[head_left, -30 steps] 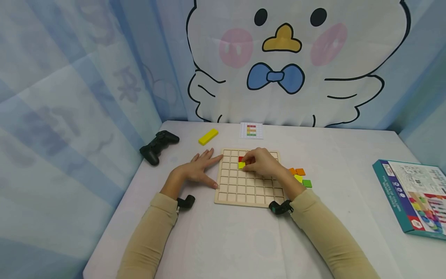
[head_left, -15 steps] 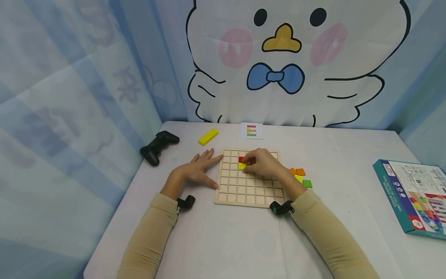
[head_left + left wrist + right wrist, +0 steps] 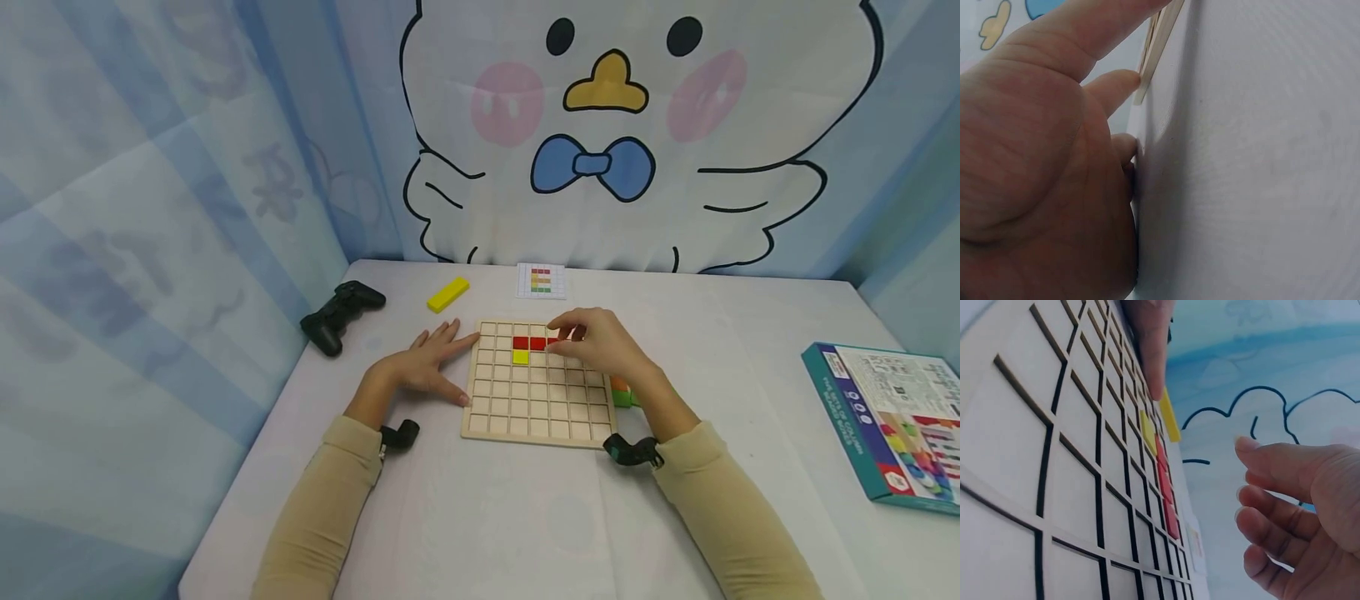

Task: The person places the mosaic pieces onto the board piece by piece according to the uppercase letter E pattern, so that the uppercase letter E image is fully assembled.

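A wooden grid board (image 3: 510, 408) lies on the table. Three red tiles (image 3: 1164, 478) sit side by side in one of its rows, and a yellow tile (image 3: 521, 357) fills the cell in front of the leftmost. My left hand (image 3: 423, 367) is spread flat beside the board, its thumb and index fingertip touching the left edge. Over the right half of the board, my right hand (image 3: 600, 342) hovers with nothing in its loosely bent fingers. In the right wrist view, that hand (image 3: 1310, 512) is apart from the tiles.
Green and orange tiles (image 3: 622, 398) lie right of the board, partly hidden by the right arm. Behind the board are a yellow block (image 3: 448, 295) and a pattern card (image 3: 542, 282). A black game controller (image 3: 341, 317) stands far left, a teal box (image 3: 892, 425) far right.
My right hand has let go of the yellow tile and moved right, uncovering the row of red tiles. The left hand has stayed in place.
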The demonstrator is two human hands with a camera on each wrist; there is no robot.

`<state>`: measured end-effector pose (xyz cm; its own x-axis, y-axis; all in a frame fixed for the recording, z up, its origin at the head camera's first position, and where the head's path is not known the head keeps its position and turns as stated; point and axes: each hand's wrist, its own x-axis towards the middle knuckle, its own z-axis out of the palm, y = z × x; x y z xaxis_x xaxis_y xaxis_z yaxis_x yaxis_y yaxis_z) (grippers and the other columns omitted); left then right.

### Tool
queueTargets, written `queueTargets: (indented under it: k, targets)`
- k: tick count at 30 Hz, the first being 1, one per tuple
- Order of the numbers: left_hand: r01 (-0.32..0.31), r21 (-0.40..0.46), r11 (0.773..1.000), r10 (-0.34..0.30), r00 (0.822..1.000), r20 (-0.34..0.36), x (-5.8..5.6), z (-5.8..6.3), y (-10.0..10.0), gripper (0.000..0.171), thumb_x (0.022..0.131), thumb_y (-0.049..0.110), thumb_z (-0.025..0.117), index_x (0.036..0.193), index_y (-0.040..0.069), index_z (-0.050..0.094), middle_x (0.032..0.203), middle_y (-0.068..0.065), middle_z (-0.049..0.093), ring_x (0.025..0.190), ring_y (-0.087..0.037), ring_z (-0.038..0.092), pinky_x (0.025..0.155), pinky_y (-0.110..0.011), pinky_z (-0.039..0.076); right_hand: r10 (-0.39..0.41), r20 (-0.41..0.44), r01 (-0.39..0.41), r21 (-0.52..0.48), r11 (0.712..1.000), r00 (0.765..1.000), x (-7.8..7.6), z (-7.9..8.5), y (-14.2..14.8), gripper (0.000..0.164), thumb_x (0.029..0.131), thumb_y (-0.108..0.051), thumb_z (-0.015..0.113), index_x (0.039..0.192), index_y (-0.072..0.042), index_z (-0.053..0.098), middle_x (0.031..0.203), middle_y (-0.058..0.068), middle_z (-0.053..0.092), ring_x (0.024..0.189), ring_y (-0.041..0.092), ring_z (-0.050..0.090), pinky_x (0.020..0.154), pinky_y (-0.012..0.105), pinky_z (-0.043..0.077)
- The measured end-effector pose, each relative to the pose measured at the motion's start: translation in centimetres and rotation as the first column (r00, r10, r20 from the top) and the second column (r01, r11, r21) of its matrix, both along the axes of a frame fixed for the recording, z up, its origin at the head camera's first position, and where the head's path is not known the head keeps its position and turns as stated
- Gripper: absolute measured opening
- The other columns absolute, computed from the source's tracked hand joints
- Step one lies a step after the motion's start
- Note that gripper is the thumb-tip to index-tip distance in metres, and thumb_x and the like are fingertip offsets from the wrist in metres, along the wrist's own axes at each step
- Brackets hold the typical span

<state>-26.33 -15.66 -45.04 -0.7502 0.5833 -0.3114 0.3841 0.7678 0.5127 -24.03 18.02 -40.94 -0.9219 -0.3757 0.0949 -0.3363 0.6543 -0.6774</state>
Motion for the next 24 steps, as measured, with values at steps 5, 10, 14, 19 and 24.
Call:
queueTargets:
  k: [5, 10, 14, 19, 24]
  targets:
    - [0.0, -0.001, 1.0, 0.0, 1.0, 0.0, 0.0, 0.0, 0.0, 0.117, 0.078, 0.063, 0.083, 0.168, 0.037, 0.013, 0.176, -0.008, -0.014, 0.162, -0.026, -0.016, 0.13, -0.052, -0.011, -0.046, 0.002, 0.046, 0.009, 0.999, 0.999, 0.1, 0.7, 1.2, 0.037, 0.093, -0.023, 0.08, 0.125, -0.005, 0.074, 0.103, 0.009, 0.071, 0.092, 0.026, 0.059, 0.079, 0.035, 0.05]
    - [-0.003, 0.001, 1.0, 0.003, 1.0, 0.006, 0.0, 0.1, 0.0, 0.117, 0.077, 0.063, 0.083, 0.168, 0.037, 0.013, 0.176, -0.008, -0.014, 0.162, -0.026, -0.016, 0.13, -0.052, -0.012, -0.065, 0.017, 0.065, 0.014, 0.998, 0.998, 0.0, 0.9, 2.7, 0.037, 0.094, -0.024, 0.079, 0.126, -0.006, 0.074, 0.107, 0.009, 0.072, 0.092, 0.026, 0.058, 0.079, 0.034, 0.051]
    - [-0.004, 0.003, 1.0, 0.004, 1.0, 0.003, 0.0, 0.1, 0.1, 0.117, 0.077, 0.063, 0.083, 0.168, 0.036, 0.014, 0.176, -0.009, -0.014, 0.162, -0.027, -0.016, 0.13, -0.053, -0.012, -0.061, 0.011, 0.06, 0.026, 0.998, 0.998, -0.1, 0.8, 4.0, 0.038, 0.093, -0.023, 0.08, 0.127, -0.005, 0.073, 0.11, 0.013, 0.072, 0.092, 0.026, 0.059, 0.076, 0.031, 0.051]
    - [-0.005, -0.003, 1.0, 0.005, 1.0, 0.0, -0.1, 0.0, 0.0, 0.117, 0.077, 0.063, 0.083, 0.168, 0.037, 0.014, 0.175, -0.008, -0.015, 0.162, -0.026, -0.017, 0.13, -0.052, -0.012, -0.055, 0.049, 0.052, 0.054, 0.997, 0.997, -0.2, 0.8, 5.3, 0.041, 0.092, -0.022, 0.081, 0.129, -0.005, 0.072, 0.112, 0.015, 0.072, 0.095, 0.027, 0.058, 0.074, 0.03, 0.051]
    - [-0.005, 0.007, 1.0, 0.005, 1.0, 0.0, 0.0, -0.1, 0.0, 0.117, 0.077, 0.063, 0.083, 0.168, 0.037, 0.015, 0.176, -0.008, -0.014, 0.162, -0.026, -0.016, 0.13, -0.052, -0.012, -0.058, 0.105, 0.048, 0.095, 0.994, 0.993, -0.3, 0.9, 6.4, 0.041, 0.093, -0.022, 0.08, 0.129, -0.006, 0.073, 0.11, 0.011, 0.07, 0.097, 0.027, 0.057, 0.073, 0.031, 0.052]
